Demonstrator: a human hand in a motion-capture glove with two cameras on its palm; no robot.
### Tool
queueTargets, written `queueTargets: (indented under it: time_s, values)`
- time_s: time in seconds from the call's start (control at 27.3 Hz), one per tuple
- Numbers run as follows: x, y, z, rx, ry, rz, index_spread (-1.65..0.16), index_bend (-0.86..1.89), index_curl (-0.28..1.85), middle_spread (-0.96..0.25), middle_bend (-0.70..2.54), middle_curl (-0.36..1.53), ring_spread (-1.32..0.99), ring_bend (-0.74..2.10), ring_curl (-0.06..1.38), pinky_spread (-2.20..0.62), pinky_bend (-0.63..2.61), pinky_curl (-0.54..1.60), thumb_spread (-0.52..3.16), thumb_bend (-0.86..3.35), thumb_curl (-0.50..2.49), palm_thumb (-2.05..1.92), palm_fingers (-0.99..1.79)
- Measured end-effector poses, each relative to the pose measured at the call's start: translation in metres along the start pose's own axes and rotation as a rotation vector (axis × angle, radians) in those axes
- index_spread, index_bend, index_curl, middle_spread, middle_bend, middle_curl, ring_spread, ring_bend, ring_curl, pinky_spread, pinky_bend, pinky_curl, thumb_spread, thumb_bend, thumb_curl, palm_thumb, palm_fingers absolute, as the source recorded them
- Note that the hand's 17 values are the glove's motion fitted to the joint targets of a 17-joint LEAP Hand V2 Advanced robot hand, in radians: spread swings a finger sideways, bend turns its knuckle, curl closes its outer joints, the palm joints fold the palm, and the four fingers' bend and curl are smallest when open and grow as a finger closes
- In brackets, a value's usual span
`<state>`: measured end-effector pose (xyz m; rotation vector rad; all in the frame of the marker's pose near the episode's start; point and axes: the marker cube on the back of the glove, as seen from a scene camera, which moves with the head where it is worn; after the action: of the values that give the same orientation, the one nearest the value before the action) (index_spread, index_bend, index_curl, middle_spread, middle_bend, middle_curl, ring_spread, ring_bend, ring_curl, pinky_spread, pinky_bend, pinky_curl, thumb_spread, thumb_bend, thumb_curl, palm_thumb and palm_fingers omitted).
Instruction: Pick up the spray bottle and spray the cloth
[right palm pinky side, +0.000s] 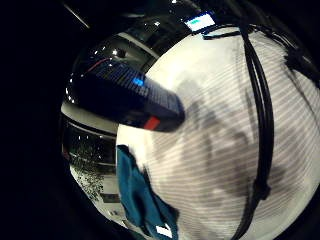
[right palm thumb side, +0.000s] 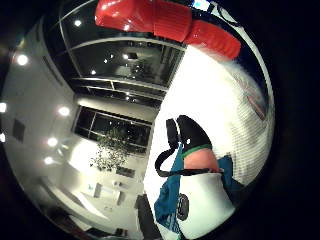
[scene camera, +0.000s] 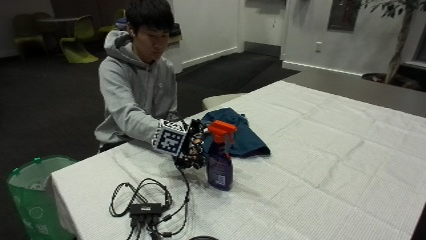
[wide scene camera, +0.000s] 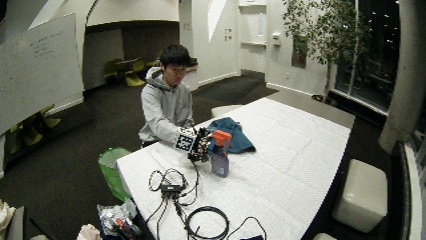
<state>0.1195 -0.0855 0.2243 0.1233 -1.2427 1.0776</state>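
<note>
Bottle (scene camera: 219, 167) is seen standing upright on the white-covered surface (scene camera: 333, 165), orange sprayer head on top, purple body below. Right hand (scene camera: 190, 145) is parked right beside the neck/trigger area, on the person's side of it. Whether it's actually touching can't be told from the outside views, since the hand is mostly hidden behind its own gear. In the thumb-side palm view the orange head (right palm thumb side: 165, 22) is big and close, and in the little-finger-side view the dark body (right palm pinky side: 130, 97) fills a good chunk too, so the bottle is def close to the palm. No wrap round it is shown tho. One fingertip is seen sticking out fairly straight in the thumb-side view, nothing pinched; the rest of the fingers are hidden, so their state can't be called overall.

Cloth (scene camera: 233, 131), teal, is bunched up on the surface just behind the bottle, nearer the person's chest side, apart from the bottle base. It's also caught at the edge of both palm views.

Progress, as judged: early. Reach looks about done, but the bottle base is seen planted on the surface, so pick-up isn't done yet. Left to do: fingers closed round the neck, bottle lifted, nozzle aimed at the cloth, trigger pulled. No spray visible on the cloth afaict.
</note>
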Motion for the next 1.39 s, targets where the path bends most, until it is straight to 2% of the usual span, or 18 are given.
queueTargets:
  time_s: [0.7,1.39]
  values:
    - [0.007,-0.037,0.018,0.032,-0.071,0.064,-0.20,0.13,0.20,0.06,0.29,0.37,0.05,0.44,0.29,0.21,0.49,0.35,1.03,-0.02,0.42,0.73,0.13]
    - [0.006,-0.045,0.033,0.056,-0.092,0.053,-0.22,0.13,0.22,0.03,0.28,0.37,0.03,0.46,0.31,0.21,0.46,0.34,1.02,-0.02,0.43,0.75,0.23]
